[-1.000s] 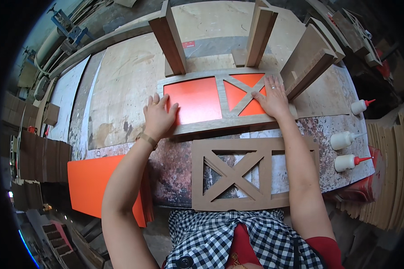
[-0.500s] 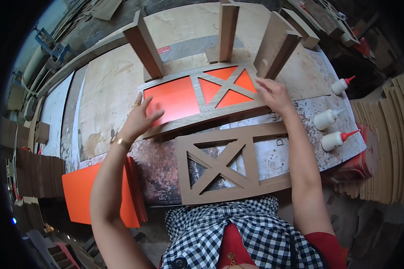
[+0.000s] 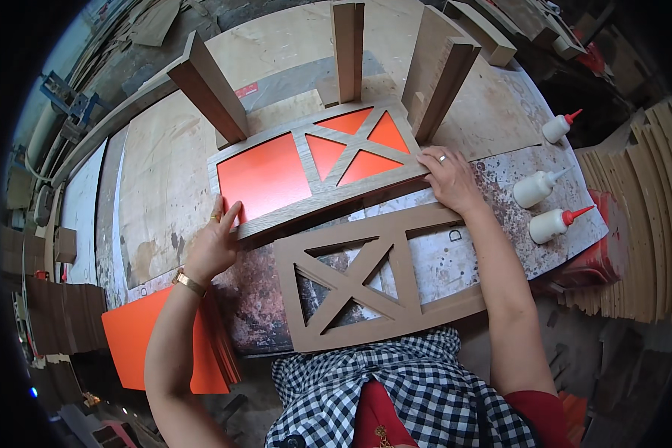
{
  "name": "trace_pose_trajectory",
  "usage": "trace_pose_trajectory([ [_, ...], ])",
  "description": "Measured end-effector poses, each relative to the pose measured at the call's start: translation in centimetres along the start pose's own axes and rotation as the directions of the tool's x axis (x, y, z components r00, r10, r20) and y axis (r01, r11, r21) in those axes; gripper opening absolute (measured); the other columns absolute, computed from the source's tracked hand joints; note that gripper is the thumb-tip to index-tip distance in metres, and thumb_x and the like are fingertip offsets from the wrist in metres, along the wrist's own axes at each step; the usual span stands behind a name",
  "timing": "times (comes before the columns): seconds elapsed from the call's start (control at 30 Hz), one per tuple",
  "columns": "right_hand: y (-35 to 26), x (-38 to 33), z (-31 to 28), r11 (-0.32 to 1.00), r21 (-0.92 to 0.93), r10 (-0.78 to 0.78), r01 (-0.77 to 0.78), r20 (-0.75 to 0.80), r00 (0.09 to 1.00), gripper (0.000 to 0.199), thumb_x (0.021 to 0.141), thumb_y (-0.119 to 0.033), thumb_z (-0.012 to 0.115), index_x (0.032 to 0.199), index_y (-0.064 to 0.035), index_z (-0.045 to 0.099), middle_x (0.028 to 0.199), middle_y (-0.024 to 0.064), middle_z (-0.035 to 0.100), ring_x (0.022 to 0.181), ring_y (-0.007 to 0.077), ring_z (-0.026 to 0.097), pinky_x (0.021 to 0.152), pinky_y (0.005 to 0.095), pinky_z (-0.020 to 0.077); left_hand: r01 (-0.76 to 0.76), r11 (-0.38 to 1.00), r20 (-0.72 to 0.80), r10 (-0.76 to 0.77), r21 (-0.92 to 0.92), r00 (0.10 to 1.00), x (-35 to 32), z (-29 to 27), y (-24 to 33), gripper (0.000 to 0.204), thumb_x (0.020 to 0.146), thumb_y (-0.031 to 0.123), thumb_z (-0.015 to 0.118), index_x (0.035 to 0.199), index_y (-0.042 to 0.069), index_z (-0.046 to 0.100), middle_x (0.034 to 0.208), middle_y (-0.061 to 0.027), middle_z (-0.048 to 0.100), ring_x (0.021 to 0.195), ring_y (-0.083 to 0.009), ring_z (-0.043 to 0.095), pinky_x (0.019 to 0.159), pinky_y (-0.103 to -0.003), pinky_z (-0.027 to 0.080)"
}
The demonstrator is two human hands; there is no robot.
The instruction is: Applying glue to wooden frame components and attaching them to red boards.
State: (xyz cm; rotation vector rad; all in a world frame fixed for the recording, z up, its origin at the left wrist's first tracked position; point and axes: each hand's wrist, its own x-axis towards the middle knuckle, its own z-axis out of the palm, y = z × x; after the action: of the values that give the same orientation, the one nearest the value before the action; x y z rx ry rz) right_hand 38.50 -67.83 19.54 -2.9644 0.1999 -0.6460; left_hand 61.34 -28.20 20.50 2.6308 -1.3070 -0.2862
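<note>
At the middle of the frame, both hands lie flat with fingers spread on a brown wooden frame panel backed with bright orange sheet [image 3: 313, 168]. Left hand [image 3: 215, 243] presses on the panel's lower left corner, palm down, gripping nothing; right hand [image 3: 448, 179] rests open on its lower right corner. This panel lies tilted across the worn, rust-stained bench [image 3: 157, 201], its near long edge running just beside a second frame. That second one, a plain brown wooden frame with a crossed brace and open cut-outs [image 3: 377, 280], sits lower centre, its bottom edge at the bench's near rim, against the person's checked shirt. The two frames are close together, almost touching at the right.

Three upright brown wooden blocks [image 3: 349, 48] stand along the orange panel's far edge, at upper left, upper centre and upper right. Bare bench surface stretches open to the left of the panel and beyond the blocks. Three white glue bottles with red nozzles [image 3: 552, 224] lie at the right of the frame, near the bench's right edge. A stack of orange sheets [image 3: 131, 340] hangs at the lower left, below the bench's rim. Stacked brown boards [image 3: 649, 216] fill the far right.
</note>
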Motion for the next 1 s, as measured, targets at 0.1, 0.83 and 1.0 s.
trace_pose_trajectory([
  [0.1,0.3,0.1,0.2,0.997,-0.072,-0.029,0.026,-0.050,0.998,0.033,0.065,-0.003,0.063,0.097,-0.0084,0.058,0.112,-0.0002,0.055,0.104,0.0220,0.051,0.088,0.0332,0.0394,-0.002,1.000,-0.013,0.002,0.011,1.000,0.2,-0.5,1.0,0.072,0.066,-0.004,0.056,0.134,0.013,0.038,0.141,-0.0262,0.026,0.110,-0.0407,0.050,0.075,-0.039,0.048],
  [0.83,1.4,-0.1,1.0,0.993,-0.003,-0.117,0.117,-0.082,0.990,0.030,0.070,-0.009,0.065,0.097,-0.0083,0.055,0.106,0.0030,0.056,0.095,0.0201,0.053,0.084,0.0327,0.0371,-0.050,0.988,0.040,0.044,0.143,0.998,0.5,-0.6,1.3,0.079,0.063,-0.003,0.057,0.136,0.009,0.032,0.138,-0.0339,0.025,0.098,-0.0449,0.055,0.069,-0.042,0.048],
  [1.0,0.4,-0.1,1.2,0.988,-0.094,-0.125,0.120,-0.049,0.991,0.031,0.069,-0.007,0.065,0.098,-0.0066,0.052,0.106,0.0054,0.055,0.094,0.0214,0.053,0.082,0.0335,0.0371,-0.053,0.982,0.027,0.049,0.183,0.998,0.4,0.1,0.8,0.078,0.063,-0.001,0.057,0.136,0.008,0.031,0.136,-0.0346,0.026,0.094,-0.0458,0.056,0.069,-0.042,0.048],
])
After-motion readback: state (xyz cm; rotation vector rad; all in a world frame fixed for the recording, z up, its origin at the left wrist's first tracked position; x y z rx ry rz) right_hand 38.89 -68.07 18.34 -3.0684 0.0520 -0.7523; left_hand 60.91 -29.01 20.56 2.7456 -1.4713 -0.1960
